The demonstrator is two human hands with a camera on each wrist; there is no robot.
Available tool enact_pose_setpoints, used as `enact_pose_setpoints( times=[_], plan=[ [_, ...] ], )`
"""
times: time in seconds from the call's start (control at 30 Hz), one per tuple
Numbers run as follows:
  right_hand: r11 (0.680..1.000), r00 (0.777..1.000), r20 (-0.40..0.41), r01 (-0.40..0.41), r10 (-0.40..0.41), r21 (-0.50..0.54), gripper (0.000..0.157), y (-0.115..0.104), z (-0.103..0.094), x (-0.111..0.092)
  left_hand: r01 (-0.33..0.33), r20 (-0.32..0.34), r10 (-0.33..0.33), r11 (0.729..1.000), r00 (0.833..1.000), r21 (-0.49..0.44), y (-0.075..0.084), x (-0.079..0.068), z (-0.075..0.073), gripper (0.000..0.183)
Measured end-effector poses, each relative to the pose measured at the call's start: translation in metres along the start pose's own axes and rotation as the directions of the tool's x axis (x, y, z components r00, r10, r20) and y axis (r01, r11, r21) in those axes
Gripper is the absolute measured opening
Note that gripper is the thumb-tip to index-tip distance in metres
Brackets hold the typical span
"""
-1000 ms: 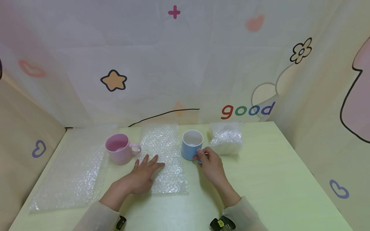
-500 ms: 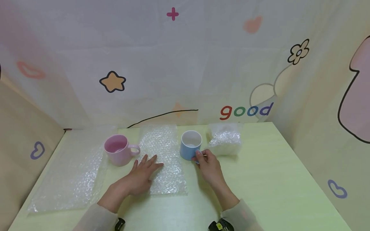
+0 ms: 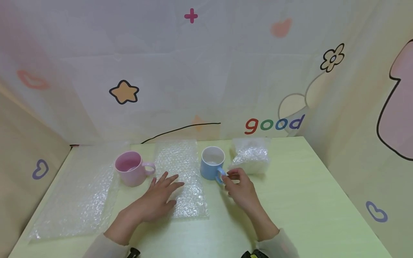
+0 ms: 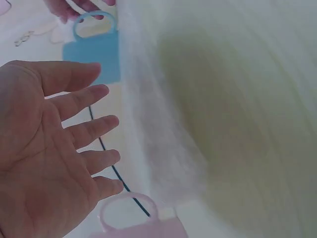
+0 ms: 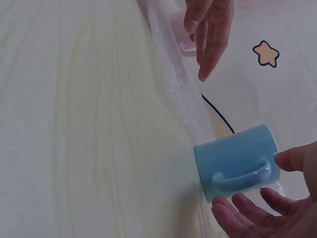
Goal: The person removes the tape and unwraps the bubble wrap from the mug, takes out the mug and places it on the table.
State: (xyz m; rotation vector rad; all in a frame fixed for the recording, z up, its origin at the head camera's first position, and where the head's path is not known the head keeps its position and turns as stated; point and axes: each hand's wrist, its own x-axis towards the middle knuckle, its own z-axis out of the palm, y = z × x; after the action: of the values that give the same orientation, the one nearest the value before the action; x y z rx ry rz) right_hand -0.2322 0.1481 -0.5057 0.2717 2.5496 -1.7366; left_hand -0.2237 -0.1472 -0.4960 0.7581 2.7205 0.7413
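In the head view a blue mug (image 3: 208, 171) with a white inside stands upright, its handle toward me. My right hand (image 3: 242, 191) is right at that handle; in the right wrist view its thumb and fingers are spread apart, with the handle showing whole between them. My left hand (image 3: 156, 200) hovers close over the near left part of a narrow bubble wrap sheet (image 3: 191, 193), fingers straight and spread, palm down. The left wrist view shows its bare palm (image 4: 44, 148). To the left of that sheet stands a pink mug (image 3: 131, 175), handle pointing right.
A larger bubble wrap sheet (image 3: 77, 204) covers the table's left side, next to the pink mug. Behind my right hand sits a bundle wrapped in bubble wrap (image 3: 253, 159). A printed cloth (image 3: 167, 71) hangs along the back and sides of the pale table (image 3: 306, 200).
My right hand has let go of the blue mug's handle and drawn slightly right. My left hand has lifted off the narrow bubble wrap sheet. The mugs stay in place.
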Motion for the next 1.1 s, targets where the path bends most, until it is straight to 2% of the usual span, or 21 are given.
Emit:
enact_pose_setpoints(
  times=[0.17, 0.3, 0.4, 0.5, 0.6, 0.7, 0.83, 0.97, 1.1],
  plan=[
    [1.000, 0.997, -0.071, 0.002, -0.002, -0.011, 0.030, -0.006, -0.017, 0.002, -0.048, -0.027, 0.047, 0.998, 0.999, -0.027, 0.012, 0.000, -0.003, 0.053],
    [1.000, 0.983, -0.180, 0.024, -0.027, -0.019, 0.023, -0.013, -0.031, 0.006, -0.066, -0.047, 0.063, 0.997, 0.997, -0.051, 0.019, 0.001, -0.003, 0.053],
    [0.999, 0.954, -0.297, 0.037, -0.041, -0.019, 0.021, -0.017, -0.043, 0.010, -0.081, -0.072, 0.076, 0.994, 0.995, -0.072, 0.025, 0.005, -0.002, 0.051],
    [0.999, 0.911, -0.410, 0.042, -0.038, 0.000, 0.024, -0.020, -0.057, 0.015, -0.104, -0.112, 0.094, 0.990, 0.989, -0.093, 0.036, 0.012, 0.000, 0.049],
    [0.999, 0.871, -0.490, 0.034, -0.014, 0.032, 0.029, -0.019, -0.070, 0.020, -0.149, -0.156, 0.126, 0.978, 0.980, -0.146, 0.054, 0.022, 0.004, 0.047],
    [0.999, 0.852, -0.523, 0.012, 0.014, 0.047, 0.033, -0.016, -0.083, 0.025, -0.191, -0.184, 0.148, 0.950, 0.972, -0.245, 0.079, 0.037, 0.009, 0.048],
    [0.998, 0.867, -0.495, -0.049, 0.062, 0.039, 0.047, -0.010, -0.093, 0.032, -0.171, -0.181, 0.106, 0.905, 0.978, -0.389, 0.116, 0.059, 0.019, 0.056],
    [0.997, 0.910, -0.408, -0.074, 0.076, 0.022, 0.066, -0.002, -0.096, 0.042, -0.096, -0.155, 0.019, 0.858, 0.988, -0.505, 0.147, 0.085, 0.029, 0.069],
    [0.996, 0.954, -0.287, -0.080, 0.089, 0.044, 0.077, 0.003, -0.095, 0.052, -0.023, -0.148, -0.082, 0.801, 0.986, -0.598, 0.165, 0.110, 0.036, 0.079]
  ],
)
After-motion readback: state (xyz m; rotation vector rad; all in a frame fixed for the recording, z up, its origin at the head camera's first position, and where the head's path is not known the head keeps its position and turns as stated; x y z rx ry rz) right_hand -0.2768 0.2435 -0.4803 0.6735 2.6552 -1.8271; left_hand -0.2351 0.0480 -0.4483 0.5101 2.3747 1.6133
